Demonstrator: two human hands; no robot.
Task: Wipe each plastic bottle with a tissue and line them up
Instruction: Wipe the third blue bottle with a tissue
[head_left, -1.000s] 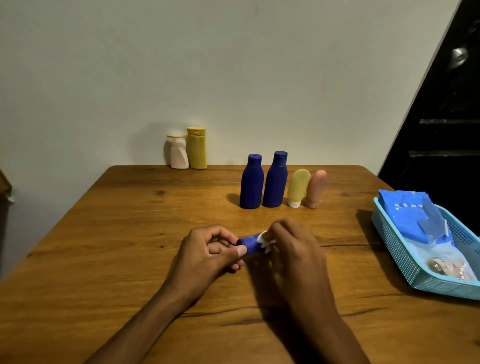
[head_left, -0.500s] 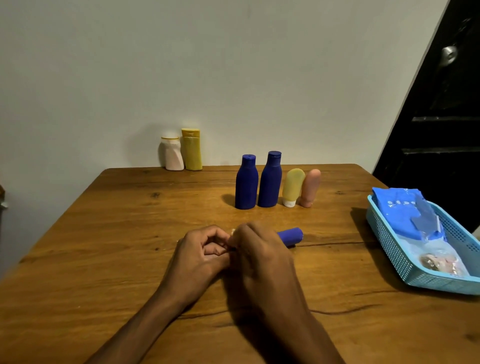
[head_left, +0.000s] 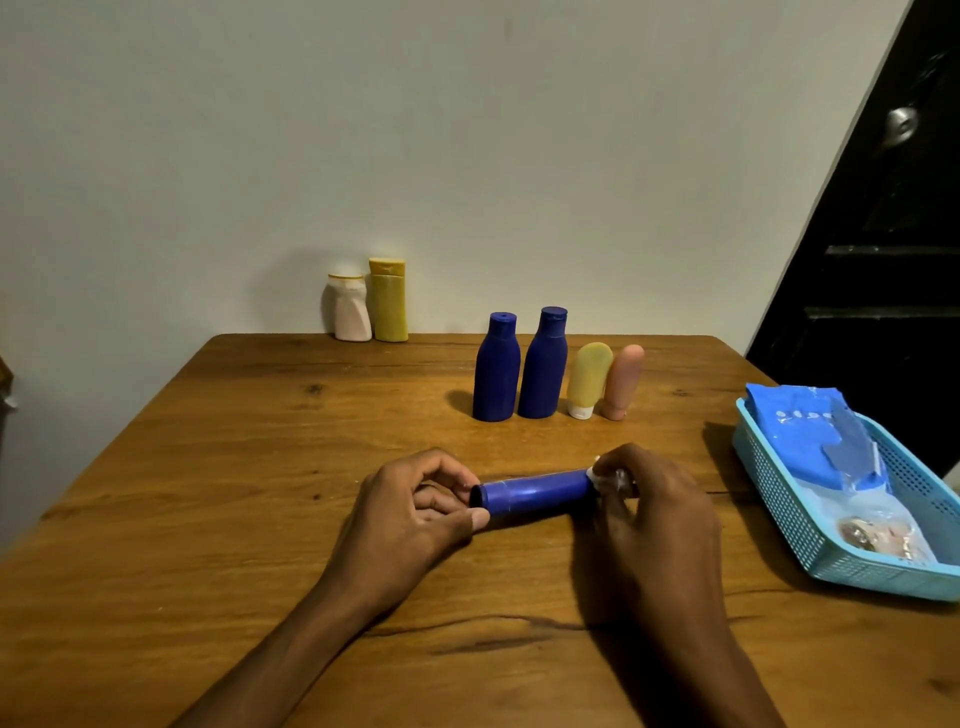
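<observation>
My right hand (head_left: 657, 512) has slid the white tissue (head_left: 597, 474) out to the far end of the slim blue plastic tube bottle (head_left: 535, 492). My left hand (head_left: 415, 512) pinches its near end, low over the wooden table (head_left: 260, 467). Wiping looks nearly done; lining up comes next.

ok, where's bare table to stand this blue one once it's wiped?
Bare wood left of the two blue bottles, up to the white and yellow pair at the wall. Crowded right: the tubes, then the basket. Left hand and right hand fill the near centre.
</observation>
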